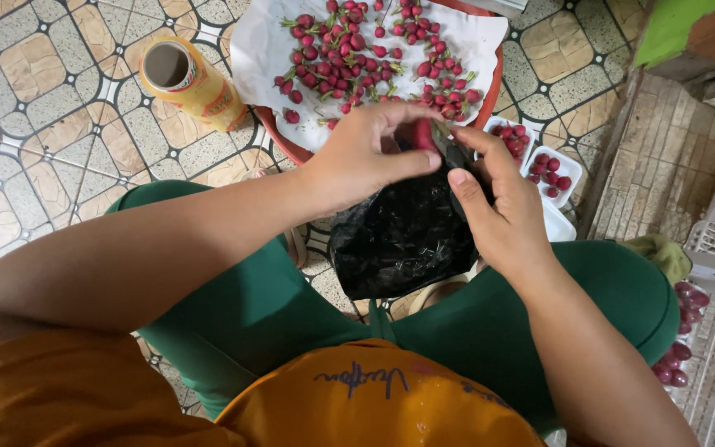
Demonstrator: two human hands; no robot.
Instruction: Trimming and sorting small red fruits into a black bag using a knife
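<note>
Over a crinkled black plastic bag (403, 236) between the knees, the left hand (366, 157) pinches a small glossy red fruit (424, 135) tight; the right hand (502, 211) grips the bag's rim beside it.

Patterned beige floor tiles (51, 108) meet a ribbed brick strip (647, 165) under even daylight.

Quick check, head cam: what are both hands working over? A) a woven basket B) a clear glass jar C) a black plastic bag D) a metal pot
C: the left hand and right hand meet at the top of a black plastic bag held above the lap, the left pinching a small red fruit at its mouth.
</note>
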